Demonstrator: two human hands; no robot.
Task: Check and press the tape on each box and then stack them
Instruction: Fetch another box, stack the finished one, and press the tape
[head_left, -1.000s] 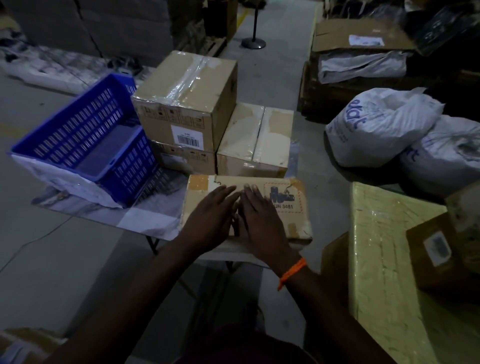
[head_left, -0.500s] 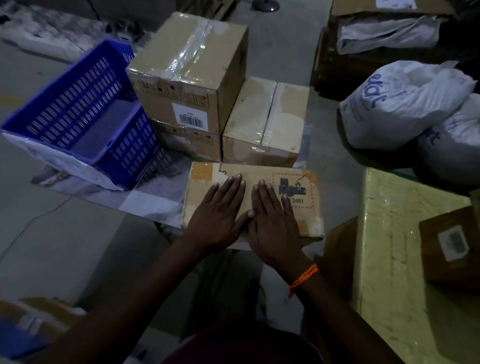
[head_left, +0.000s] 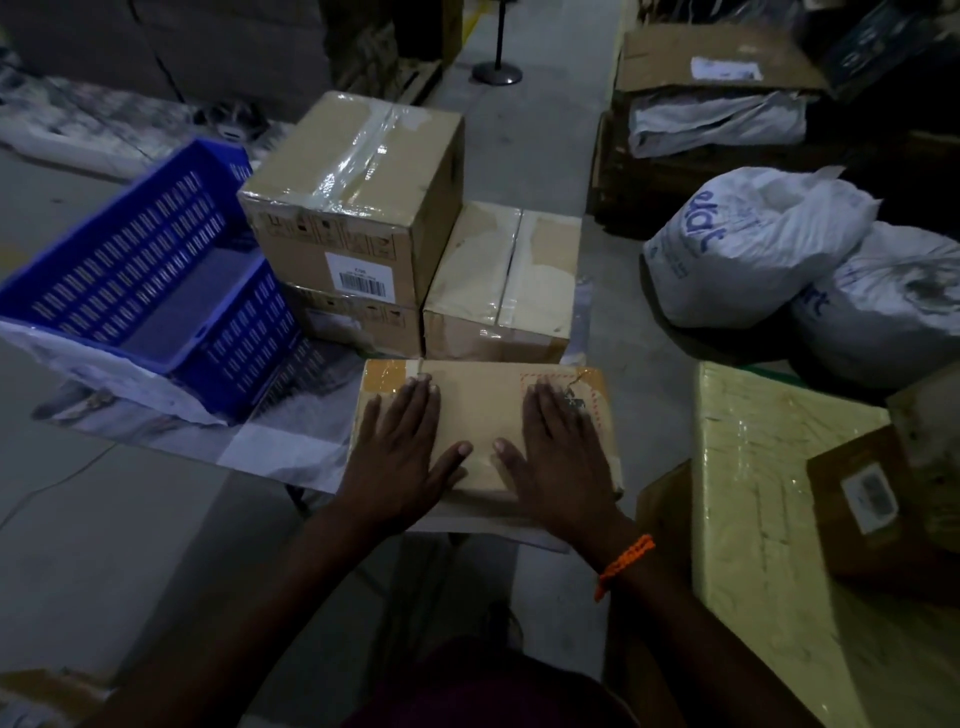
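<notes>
A flat brown taped box (head_left: 483, 405) lies at the near edge of the small table (head_left: 291, 457). My left hand (head_left: 400, 452) presses flat on its left half, fingers straight. My right hand (head_left: 561, 452), with an orange wristband, presses flat on its right half and partly covers a red-bordered label. Behind it a tall taped box (head_left: 358, 202) with a barcode label sits on top of a lower box (head_left: 358, 325). To their right stands another taped box (head_left: 506, 283).
A blue slotted crate (head_left: 140, 280) occupies the table's left side. A yellow wrapped block (head_left: 779, 519) with a small labelled carton (head_left: 872, 499) stands at right. White sacks (head_left: 753, 244) lie on the floor beyond, with open cartons (head_left: 711, 67) behind them.
My two hands, side by side at the box's middle before, have slid apart toward its left and right ends. The view has shifted slightly.
</notes>
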